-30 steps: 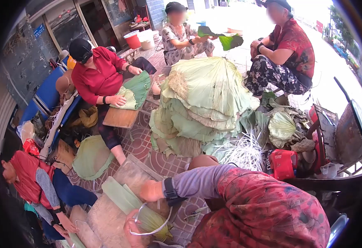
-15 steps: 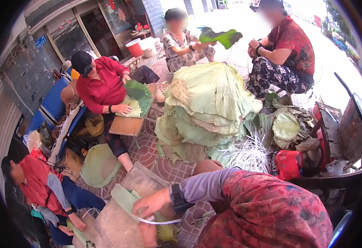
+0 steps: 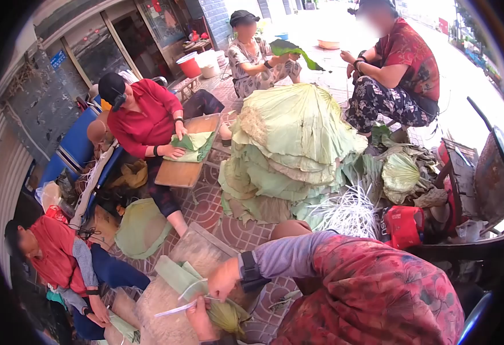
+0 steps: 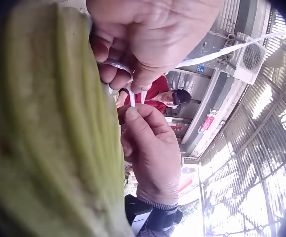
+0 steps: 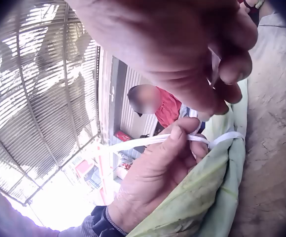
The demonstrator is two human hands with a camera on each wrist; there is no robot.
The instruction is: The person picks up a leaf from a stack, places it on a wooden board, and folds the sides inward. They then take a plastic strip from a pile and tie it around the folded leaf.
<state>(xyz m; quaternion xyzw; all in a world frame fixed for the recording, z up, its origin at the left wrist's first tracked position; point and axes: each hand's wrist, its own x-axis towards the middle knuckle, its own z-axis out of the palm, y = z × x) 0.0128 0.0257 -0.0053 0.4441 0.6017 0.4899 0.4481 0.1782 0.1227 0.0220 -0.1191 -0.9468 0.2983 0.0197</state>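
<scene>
A bundle of folded lotus leaves lies on a worn board, its gathered yellow-green end close by both hands. Round the bundle runs a white plastic strip. My left hand pinches that strip between thumb and forefinger, and a long end sticks out past the thumb in the right wrist view. My right hand is just above it; its thumb and forefinger pinch another part of the strip. Part of the crossing between the hands is hidden behind fingers.
A tall stack of lotus leaves stands ahead, with a heap of white strips beside it. A person in red folds leaves on a wooden board. Another person works at the lower left. Two people sit behind the stack.
My right hand crossed over the left with the strip, then drew back right. The strip's wide loop has tightened onto the bundle. The person in red has folded their leaf over.
</scene>
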